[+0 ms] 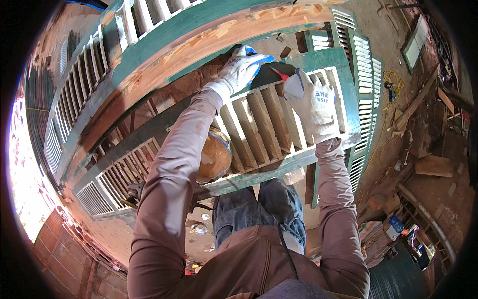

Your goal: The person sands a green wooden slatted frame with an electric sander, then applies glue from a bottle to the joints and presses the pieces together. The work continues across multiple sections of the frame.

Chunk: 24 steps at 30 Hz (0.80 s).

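A green louvred shutter [249, 180] with pale wooden slats lies across in front of me. Both my hands wear white gloves with blue palms. My left hand [244, 67] rests at the shutter's far edge, its fingers apart, and nothing shows in it. In my closed right hand [311, 97], over the right-hand slats, is a putty knife [282, 74] with some red on its handle. Its dark blade points toward the far rail, close to my left fingertips. Beside my left forearm, a round tub [215, 157] of brownish paste sits on the slats, partly hidden.
A large shutter with a bare wooden edge [199, 52] lies beyond. More louvred shutters [361, 99] are at the right. A yellow cord [393, 82], wooden boards [433, 166] and clutter cover the right-hand floor. A power tool [133, 193] is partly hidden by my left arm.
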Each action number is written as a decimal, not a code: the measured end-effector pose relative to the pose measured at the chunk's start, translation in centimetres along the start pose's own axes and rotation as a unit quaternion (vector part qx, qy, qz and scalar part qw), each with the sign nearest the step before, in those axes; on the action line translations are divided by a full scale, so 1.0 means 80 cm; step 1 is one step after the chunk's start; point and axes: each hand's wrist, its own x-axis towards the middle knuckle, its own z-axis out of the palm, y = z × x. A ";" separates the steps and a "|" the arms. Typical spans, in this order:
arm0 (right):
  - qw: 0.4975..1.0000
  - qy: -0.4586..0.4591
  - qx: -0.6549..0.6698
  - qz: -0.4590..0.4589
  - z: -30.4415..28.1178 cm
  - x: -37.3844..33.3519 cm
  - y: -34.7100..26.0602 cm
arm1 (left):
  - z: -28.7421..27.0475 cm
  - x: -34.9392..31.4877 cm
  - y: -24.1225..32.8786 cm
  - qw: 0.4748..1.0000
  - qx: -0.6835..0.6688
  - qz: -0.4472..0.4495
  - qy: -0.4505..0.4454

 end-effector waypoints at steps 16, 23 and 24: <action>0.990 0.027 0.134 0.029 -0.018 -0.020 0.023 | 0.004 -0.005 -0.004 0.995 -0.084 -0.056 0.004; 0.809 0.139 0.527 0.223 -0.023 -0.078 0.082 | 0.013 -0.004 -0.010 0.992 -0.114 -0.054 0.012; 0.771 0.162 0.571 0.229 -0.017 -0.085 0.103 | 0.014 -0.002 -0.007 0.991 -0.123 -0.046 0.013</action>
